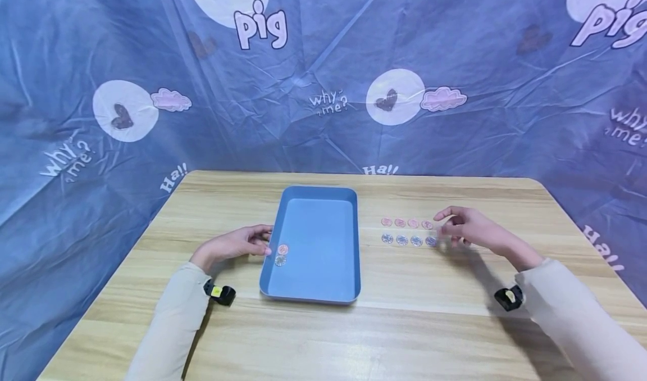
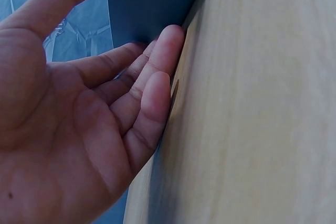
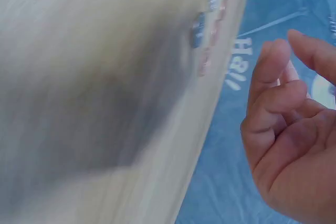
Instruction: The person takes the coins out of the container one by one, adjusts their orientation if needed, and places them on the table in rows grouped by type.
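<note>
A blue rectangular tray lies on the wooden table, a pink patterned disc and a greyish disc inside it near the left wall. My left hand is at that wall, its thumb by the rim; in the left wrist view its loosely bent fingers rest against the wall's outside. Right of the tray lie two rows of small round discs, pink ones behind and blue ones in front. My right hand hovers at the rows' right end, thumb and forefinger apart, nothing visible between them.
The pale wooden table reaches back to a blue printed curtain, which also hangs along both sides. A small black device is strapped to my left wrist, and another to the right one.
</note>
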Available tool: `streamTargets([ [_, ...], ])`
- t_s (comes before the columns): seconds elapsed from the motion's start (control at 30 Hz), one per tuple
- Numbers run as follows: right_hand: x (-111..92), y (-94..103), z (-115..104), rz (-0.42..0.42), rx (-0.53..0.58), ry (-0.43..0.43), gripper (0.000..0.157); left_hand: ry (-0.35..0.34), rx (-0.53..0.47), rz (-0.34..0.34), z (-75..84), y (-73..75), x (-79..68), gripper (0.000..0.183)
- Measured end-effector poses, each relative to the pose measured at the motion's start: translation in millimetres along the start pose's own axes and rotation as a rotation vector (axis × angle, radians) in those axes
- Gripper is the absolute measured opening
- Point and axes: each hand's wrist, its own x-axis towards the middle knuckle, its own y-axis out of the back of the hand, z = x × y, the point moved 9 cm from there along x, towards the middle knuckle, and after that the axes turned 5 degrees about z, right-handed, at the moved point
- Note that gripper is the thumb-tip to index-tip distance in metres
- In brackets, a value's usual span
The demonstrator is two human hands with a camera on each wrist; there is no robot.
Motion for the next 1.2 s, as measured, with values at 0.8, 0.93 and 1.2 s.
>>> streamTargets([
  [0.8, 5.0, -36.7, -110.8, -0.194, 0.552, 0.082, 0.029, -0.004, -0.005, -0.002, 1.1, 0.3, 0.8, 0.082],
  [0.93, 13.9, -44.9, -131.1, -0.192, 0.526, 0.096, 0.032, -0.004, -0.001, 0.000, 1.3, 0.4, 0.8, 0.081],
  [1.2, 30.2, -72.5, -166.0, -0.213, 0.554, 0.086, 0.041, -0.004, 0.009, 0.001, 1.6, 0.3, 0.2, 0.080],
])
